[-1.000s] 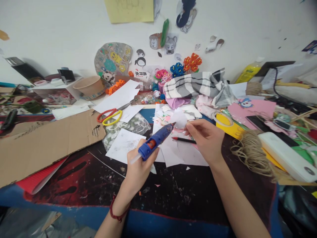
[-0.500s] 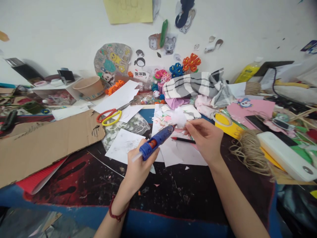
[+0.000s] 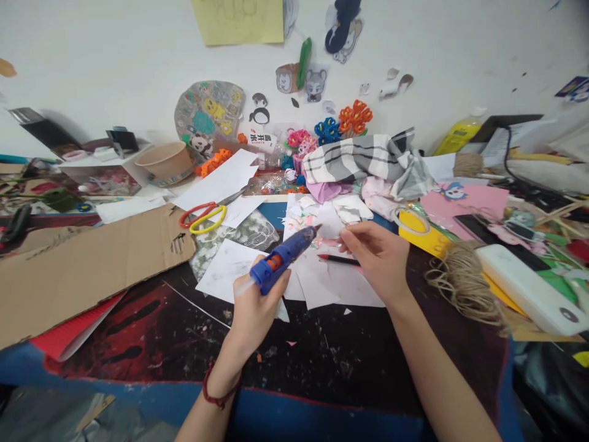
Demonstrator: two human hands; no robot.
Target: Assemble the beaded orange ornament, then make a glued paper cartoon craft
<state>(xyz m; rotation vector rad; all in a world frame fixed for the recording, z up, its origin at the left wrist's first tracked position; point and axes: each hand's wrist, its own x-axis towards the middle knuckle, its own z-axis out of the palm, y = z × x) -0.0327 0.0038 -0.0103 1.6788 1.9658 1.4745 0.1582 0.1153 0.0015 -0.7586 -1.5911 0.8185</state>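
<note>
My left hand [image 3: 258, 304] is wrapped round a blue hot glue gun [image 3: 288, 253], whose dark nozzle points up and to the right. A pale glue stick sticks out of its rear end. To the right, my right hand [image 3: 377, 255] is closed in a pinch; what lies between its fingertips is too small to make out. Below those fingers a black pencil with a red tip [image 3: 339, 260] rests on white paper sheets [image 3: 322, 285]. Cut paper scraps [image 3: 301, 216] lie just beyond the nozzle.
Left of the hands are scissors with red and yellow handles [image 3: 202, 219] and a large cardboard piece [image 3: 96, 267]. A twine bundle [image 3: 460, 285], a white oblong device [image 3: 529, 288] and a tape roll [image 3: 414, 222] lie right. Behind is a checked cloth [image 3: 363, 161].
My left hand has drawn the glue gun slightly left, so its nozzle is farther from my right fingertips. My right hand has shifted a little left, still pinched.
</note>
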